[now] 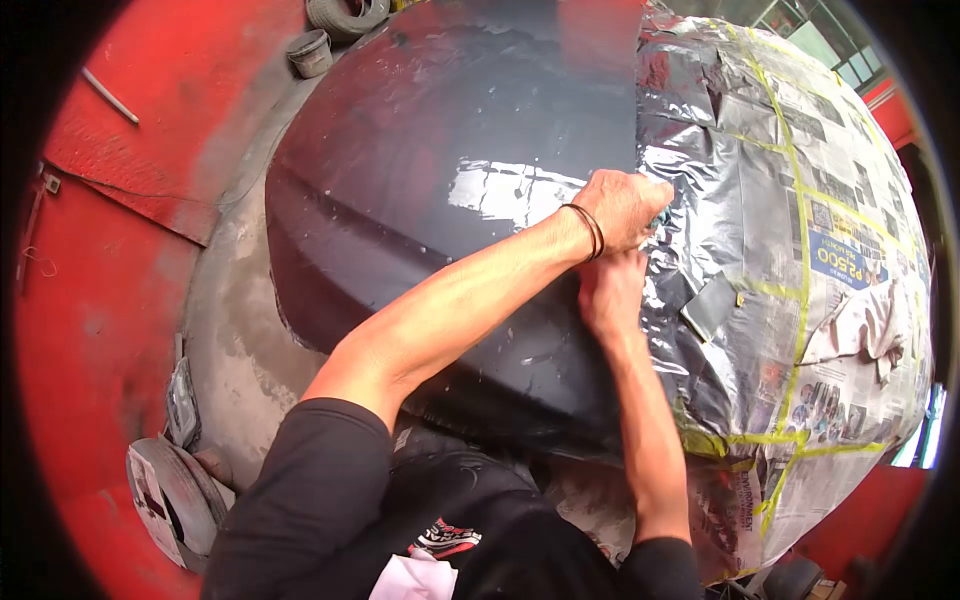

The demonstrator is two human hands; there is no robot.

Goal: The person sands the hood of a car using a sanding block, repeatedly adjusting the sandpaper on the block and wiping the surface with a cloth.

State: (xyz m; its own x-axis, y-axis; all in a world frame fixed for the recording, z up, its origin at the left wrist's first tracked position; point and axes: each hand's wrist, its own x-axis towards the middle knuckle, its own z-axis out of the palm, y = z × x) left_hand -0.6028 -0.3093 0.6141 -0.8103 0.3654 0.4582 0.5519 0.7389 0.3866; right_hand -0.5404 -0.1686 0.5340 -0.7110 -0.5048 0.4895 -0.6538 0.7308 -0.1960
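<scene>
A dark, glossy car hood (430, 160) spreads out in front of me, its surface reflecting light and dotted with small specks. Shiny dark plastic film (705, 180) covers the part to its right. My left hand (628, 208), with dark bands at the wrist, is closed at the film's edge. A small bluish-green bit shows by its fingers, too little to name. Just below, my right hand (612, 288) is closed, its fingertips partly hidden under the left one. What either hand grips cannot be made out. A flat grey pad (711, 308) lies on the film to the right.
Newspaper sheets (830, 150) joined with yellow tape (801, 250) cover the right side, with a whitish cloth (868, 325) on them. A bucket (310, 54) and a tire (347, 12) stand at upper left. A wheel (185, 500) is at lower left, near the red wall (110, 260).
</scene>
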